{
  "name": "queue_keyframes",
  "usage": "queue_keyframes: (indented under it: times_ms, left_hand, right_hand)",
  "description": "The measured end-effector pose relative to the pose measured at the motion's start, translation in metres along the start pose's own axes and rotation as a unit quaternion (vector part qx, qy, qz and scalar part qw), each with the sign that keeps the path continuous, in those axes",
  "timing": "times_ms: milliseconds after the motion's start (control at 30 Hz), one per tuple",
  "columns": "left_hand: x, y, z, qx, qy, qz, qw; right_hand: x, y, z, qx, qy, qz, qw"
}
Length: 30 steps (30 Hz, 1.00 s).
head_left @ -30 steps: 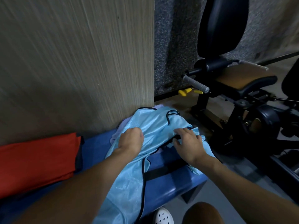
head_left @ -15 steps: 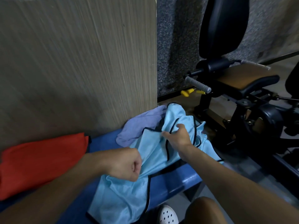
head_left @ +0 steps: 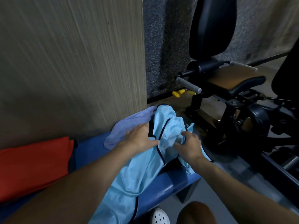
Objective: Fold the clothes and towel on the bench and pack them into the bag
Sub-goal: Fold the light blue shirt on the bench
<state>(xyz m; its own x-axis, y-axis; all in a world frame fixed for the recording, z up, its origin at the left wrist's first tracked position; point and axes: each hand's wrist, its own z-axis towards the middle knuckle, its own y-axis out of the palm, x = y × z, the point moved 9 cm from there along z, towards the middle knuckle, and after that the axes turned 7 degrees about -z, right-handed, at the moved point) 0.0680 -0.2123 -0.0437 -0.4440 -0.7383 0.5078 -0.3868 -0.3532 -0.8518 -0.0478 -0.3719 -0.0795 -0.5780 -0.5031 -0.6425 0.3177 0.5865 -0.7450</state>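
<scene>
A light blue sleeveless shirt (head_left: 140,172) with black trim lies crumpled across the blue bench (head_left: 171,180) and hangs over its front edge. A lilac towel (head_left: 129,123) lies behind it against the wall. My left hand (head_left: 139,138) rests flat with fingers spread, partly on the shirt's upper part and partly on the towel. My right hand (head_left: 189,145) has its fingers curled into the shirt's bunched fabric near the bench's right end. A red bag (head_left: 32,165) sits on the bench at the left.
A wood-grain wall panel (head_left: 72,62) rises right behind the bench. A black exercise machine (head_left: 226,88) with a grey handle stands close on the right. My knee and a white shoe (head_left: 159,217) are below the bench's front edge.
My left hand has opened and moved up from the shirt's lower part to its top beside the towel. My right hand has shifted right and gathered the fabric.
</scene>
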Motion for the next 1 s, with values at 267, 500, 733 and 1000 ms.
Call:
queue_keyframes:
  times_ms: [267,500,733,1000]
  left_hand:
    - [-0.029,-0.049,-0.024,0.2,-0.002,-0.032,0.979]
    - [-0.088,-0.082,-0.067,0.194,-0.1,-0.12,0.969]
    - [-0.082,-0.064,-0.077,0.021,-0.153,-0.016,0.988]
    - [-0.058,-0.037,-0.031,0.129,-0.126,-0.122,0.976]
  right_hand:
    - [0.025,-0.003,0.02,0.017,0.019,0.096,0.995]
    - [0.001,0.0,0.001,-0.017,0.022,0.225,0.974]
    - [0.004,0.012,-0.03,-0.097,-0.004,0.13,0.987]
    - [0.004,-0.022,-0.02,0.021,-0.055,0.105,0.993]
